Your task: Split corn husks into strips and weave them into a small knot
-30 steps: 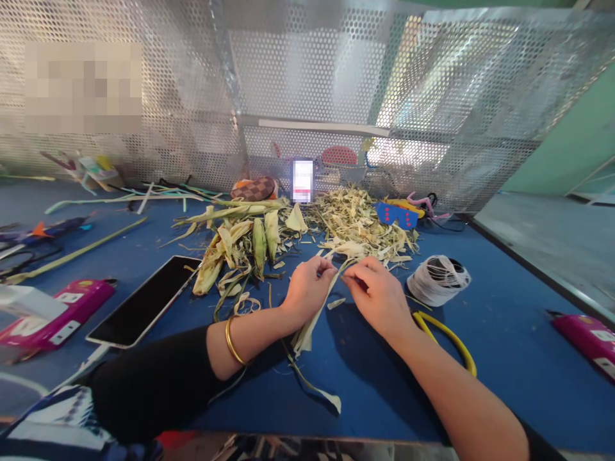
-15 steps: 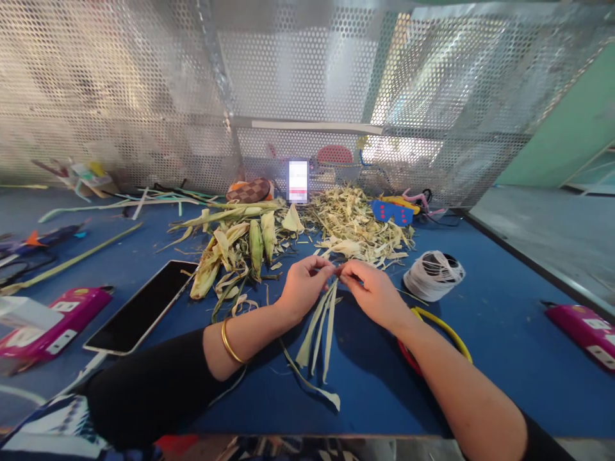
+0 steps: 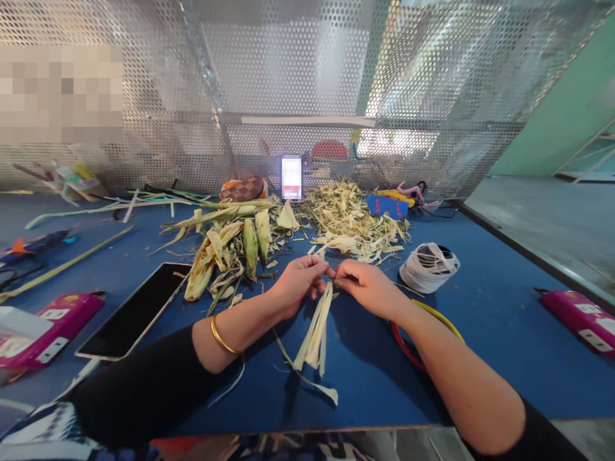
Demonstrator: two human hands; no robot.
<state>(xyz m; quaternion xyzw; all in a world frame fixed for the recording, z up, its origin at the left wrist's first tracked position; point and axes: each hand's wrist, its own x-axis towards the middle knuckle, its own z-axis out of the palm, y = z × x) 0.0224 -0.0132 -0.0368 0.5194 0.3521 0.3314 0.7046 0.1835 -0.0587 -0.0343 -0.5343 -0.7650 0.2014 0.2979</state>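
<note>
My left hand (image 3: 300, 282) and my right hand (image 3: 362, 285) meet above the middle of the blue table, fingertips pinched together around the top of a small bundle of pale corn husk strips (image 3: 317, 330). The strips hang down toward me and fan out slightly at their lower ends. Both hands are closed, and the pinched tip is mostly hidden by the fingers. Below the bundle a loose, thin husk strip (image 3: 327, 394) lies on the table. Beyond my hands is a heap of shredded husk (image 3: 346, 218), with whole husks (image 3: 250, 246) to its left.
A spool of white string (image 3: 427, 269) stands right of my hands, near a yellow and red ring (image 3: 449, 320) partly under my right forearm. Leftward lie a tablet-like device (image 3: 137, 314) and a magenta power strip (image 3: 57, 326). A perforated metal screen (image 3: 298, 77) borders the back.
My hands have drawn together at the top of the husk strips. The strips spread apart, then gathered into a narrower hanging bundle. The view has shifted slightly.
</note>
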